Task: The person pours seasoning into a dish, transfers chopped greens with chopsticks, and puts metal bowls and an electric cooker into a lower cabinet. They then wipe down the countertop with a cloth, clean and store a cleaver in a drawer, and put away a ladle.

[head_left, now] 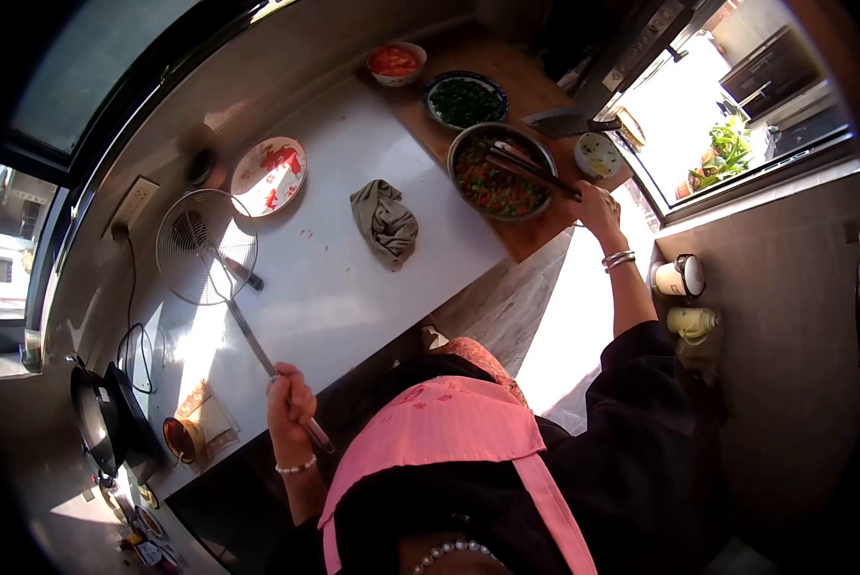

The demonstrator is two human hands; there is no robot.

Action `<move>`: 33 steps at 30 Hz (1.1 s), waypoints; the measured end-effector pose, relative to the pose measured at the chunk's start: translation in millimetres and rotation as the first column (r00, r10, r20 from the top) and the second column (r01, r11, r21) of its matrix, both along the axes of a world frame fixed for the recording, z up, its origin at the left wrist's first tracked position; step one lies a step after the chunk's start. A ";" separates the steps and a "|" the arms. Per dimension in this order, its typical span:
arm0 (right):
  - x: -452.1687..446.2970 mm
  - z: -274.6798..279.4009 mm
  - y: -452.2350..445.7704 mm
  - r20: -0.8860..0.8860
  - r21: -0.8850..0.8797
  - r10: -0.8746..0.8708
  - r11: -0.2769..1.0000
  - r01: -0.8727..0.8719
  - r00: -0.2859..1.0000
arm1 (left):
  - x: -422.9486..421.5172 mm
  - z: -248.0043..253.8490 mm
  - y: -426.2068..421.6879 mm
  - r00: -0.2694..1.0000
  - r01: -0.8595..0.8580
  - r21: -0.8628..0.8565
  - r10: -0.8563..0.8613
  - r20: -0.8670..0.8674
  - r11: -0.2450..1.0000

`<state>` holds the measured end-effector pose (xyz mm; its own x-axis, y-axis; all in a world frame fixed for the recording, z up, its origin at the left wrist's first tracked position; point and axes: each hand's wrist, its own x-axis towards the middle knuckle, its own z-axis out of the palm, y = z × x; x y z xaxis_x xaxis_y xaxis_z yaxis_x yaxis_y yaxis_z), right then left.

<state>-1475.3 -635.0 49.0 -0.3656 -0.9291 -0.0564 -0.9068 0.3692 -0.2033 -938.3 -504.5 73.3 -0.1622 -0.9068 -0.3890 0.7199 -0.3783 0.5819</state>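
Note:
My left hand (291, 401) is closed around the long metal handle of a wire skimmer (207, 247), whose round mesh is held out over the white counter. At the upper right, my right hand (598, 211) grips the end of dark tongs (531, 172). Their tips reach into a metal bowl (546, 144) of chopped mixed vegetables (497, 190). This bowl stands on a wooden board (521, 235). I cannot make out how far apart the tong arms are.
A cleaver (559, 122), a small white bowl (598, 154), a plate of chopped greens (466, 101) and a bowl of red pieces (395, 63) surround the metal bowl. A crumpled cloth (384, 222) and red-stained plate (269, 177) lie on the counter (344, 287). A wok (92, 417) is left.

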 end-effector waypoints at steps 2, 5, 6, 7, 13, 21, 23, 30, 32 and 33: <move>0.4 9.1 0.6 0.044 -0.018 0.005 1.000 -0.004 0.999 | 2.3 0.4 6.4 1.000 -0.003 -0.002 0.002 -0.018 1.000; 10.5 27.1 9.8 0.227 -0.023 -0.018 0.999 0.023 0.974 | -3.6 -0.3 7.3 1.000 0.028 -0.036 -0.028 0.001 0.999; 16.8 30.0 11.9 0.280 -0.028 -0.015 0.999 0.024 0.960 | -9.0 -0.1 5.2 0.999 0.040 -0.051 -0.040 0.017 0.998; 30.9 30.4 16.6 0.397 -0.126 0.039 0.992 0.012 0.917 | -21.1 4.6 -0.1 0.999 0.033 -0.055 -0.031 0.029 0.998; 187.2 57.2 40.3 0.595 -0.084 0.291 0.949 -0.303 0.749 | -115.5 -20.9 -68.3 0.992 0.078 -0.167 -0.093 -0.082 0.983; 229.3 29.6 26.6 0.740 0.011 0.530 0.606 -0.796 0.414 | -156.4 -27.4 -72.1 0.997 -0.023 -0.274 0.000 -0.082 0.962; 213.3 42.3 8.7 0.838 0.153 0.416 0.442 -0.884 0.353 | -164.7 -35.8 -72.8 0.999 -0.030 -0.275 0.017 -0.051 0.961; 171.4 22.3 -26.6 0.953 0.130 0.214 0.349 -0.928 0.214 | -226.2 -29.6 -90.1 0.985 -0.160 -0.283 0.171 0.016 0.946; 165.0 16.4 -27.8 0.968 0.074 0.195 0.376 -0.924 0.157 | -240.4 -23.7 -96.5 0.982 -0.167 -0.292 0.185 0.036 0.942; 162.0 14.5 -27.0 0.968 0.071 0.198 0.379 -0.923 0.156 | -245.4 -20.7 -95.4 0.972 -0.197 -0.230 0.221 0.084 0.953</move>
<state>-1313.3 -662.0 63.5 0.8201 -0.3740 -0.4330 -0.4099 0.1438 -0.9007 -1183.7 -599.9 52.7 0.0722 -0.9807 -0.1818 0.6979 -0.0806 0.7117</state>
